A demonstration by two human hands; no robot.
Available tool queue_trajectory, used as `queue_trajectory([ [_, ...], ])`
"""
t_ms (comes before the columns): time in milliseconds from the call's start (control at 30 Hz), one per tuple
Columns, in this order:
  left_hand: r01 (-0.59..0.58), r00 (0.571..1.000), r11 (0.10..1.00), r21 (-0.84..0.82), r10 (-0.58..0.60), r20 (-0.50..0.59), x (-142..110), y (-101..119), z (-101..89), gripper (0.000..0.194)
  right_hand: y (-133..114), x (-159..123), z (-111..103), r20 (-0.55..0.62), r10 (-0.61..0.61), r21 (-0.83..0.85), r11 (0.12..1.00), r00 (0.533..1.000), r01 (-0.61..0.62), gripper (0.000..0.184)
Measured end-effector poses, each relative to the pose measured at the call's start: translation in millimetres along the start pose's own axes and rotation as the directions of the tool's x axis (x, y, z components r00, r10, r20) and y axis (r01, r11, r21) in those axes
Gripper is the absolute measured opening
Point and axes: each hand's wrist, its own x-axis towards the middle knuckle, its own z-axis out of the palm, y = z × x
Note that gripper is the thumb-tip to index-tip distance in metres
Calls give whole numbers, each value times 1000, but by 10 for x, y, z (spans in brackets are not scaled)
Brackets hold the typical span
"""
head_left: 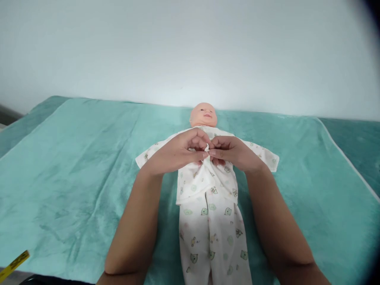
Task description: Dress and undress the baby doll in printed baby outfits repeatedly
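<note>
A baby doll [204,114] lies on its back, head away from me. It wears a white printed shirt [192,184] and matching white printed pants [212,237]. Over the middle of its chest my left hand [185,149] and my right hand [230,152] meet, fingertips almost touching. Both hands are closed, pinching the front of the shirt, and the cloth is pulled up into creases there. A small white end of cloth sticks up between the fingers. The fingers hide the exact fastening. The shirt's sleeves spread out to both sides.
A green plush blanket [74,178] with a pale edge covers the surface under the doll. Behind it rises a plain white wall [178,51]. A yellow strip with black marks [14,264] shows at the lower left corner.
</note>
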Motion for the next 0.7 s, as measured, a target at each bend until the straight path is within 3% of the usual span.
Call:
queue_trajectory([
  [167, 1, 999, 1000, 19, -2, 53, 10, -44, -31, 26, 33, 8, -29, 52, -4, 38, 999, 999, 2, 31],
  [333, -15, 997, 1000, 20, 14, 77, 45, -118, -53, 29, 16, 25, 4, -15, 29, 12, 1000, 999, -29, 33],
  [433, -21, 1000, 988, 155, 22, -2, 88, -150, -57, 31, -24, 64, 49, -88, 42, -54, 997, 995, -47, 32],
  [533, -70, 988, 936, 345, 113, -106, 104, -176, 2, 31, -28, 78, 151, -210, -13, -181, 983, 978, -25, 27],
  [600, -103, 958, 881, 463, 212, -191, 47, -209, 115, 30, 26, 5, 263, -320, -132, -324, 946, 938, 23, 20],
  [700, -110, 858, 771, 627, 392, -333, -198, -326, 392, 29, 204, -305, 467, -415, -426, -595, 795, 804, 114, 11],
])
